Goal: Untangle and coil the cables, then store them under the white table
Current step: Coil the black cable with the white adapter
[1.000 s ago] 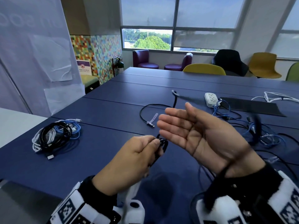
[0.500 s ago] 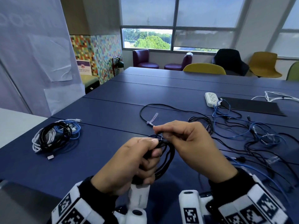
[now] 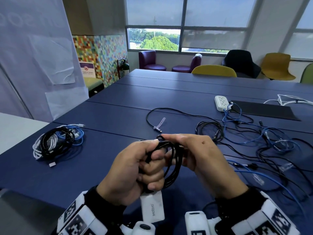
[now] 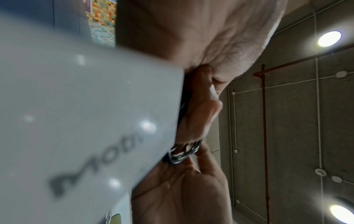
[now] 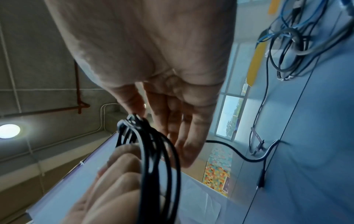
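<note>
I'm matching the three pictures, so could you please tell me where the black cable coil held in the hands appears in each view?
Head: black cable coil at centre, between left hand and right hand.
Left wrist: strands at centre, beside the white adapter.
Right wrist: loops at lower centre.
Shared landmark: the mosaic wall.

Office meeting room, long blue tables (image 3: 152, 92), lounge chairs (image 3: 277, 65) beneath wide windows (image 3: 186, 22)

Left-wrist view mostly blocked by blurred white adapter (image 4: 80, 121), lower left; lettering unreadable. Black cable coil (image 3: 171, 160) partly hidden betw. fingers, frame center. Wall sign (image 3: 86, 70) text too small, upper left.
</note>
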`<state>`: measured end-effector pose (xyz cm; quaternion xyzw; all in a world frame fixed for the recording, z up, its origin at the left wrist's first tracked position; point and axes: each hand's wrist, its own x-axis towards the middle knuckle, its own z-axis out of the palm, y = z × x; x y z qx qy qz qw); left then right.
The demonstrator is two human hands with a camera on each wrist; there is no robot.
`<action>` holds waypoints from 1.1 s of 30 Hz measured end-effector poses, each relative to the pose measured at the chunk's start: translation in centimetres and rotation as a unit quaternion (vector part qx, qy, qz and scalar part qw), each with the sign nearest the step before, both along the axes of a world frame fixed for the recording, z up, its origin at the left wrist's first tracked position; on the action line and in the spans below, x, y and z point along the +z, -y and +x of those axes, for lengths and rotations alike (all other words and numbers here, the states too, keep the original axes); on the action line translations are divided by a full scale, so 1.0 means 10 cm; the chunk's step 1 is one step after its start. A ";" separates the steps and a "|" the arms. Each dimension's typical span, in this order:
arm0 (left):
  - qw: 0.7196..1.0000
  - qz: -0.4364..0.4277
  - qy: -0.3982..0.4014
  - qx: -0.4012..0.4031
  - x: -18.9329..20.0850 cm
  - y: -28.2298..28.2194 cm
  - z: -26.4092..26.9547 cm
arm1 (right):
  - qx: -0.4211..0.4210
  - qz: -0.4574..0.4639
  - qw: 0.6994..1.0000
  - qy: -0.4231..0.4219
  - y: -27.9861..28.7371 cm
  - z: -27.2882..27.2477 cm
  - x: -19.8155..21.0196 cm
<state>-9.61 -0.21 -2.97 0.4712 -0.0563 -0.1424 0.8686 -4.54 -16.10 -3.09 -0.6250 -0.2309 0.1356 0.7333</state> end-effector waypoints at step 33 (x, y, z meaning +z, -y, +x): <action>0.953 0.213 0.071 0.205 -0.04 0.13 0.03 | -0.079 -0.031 0.996 -0.009 0.03 -0.16 0.06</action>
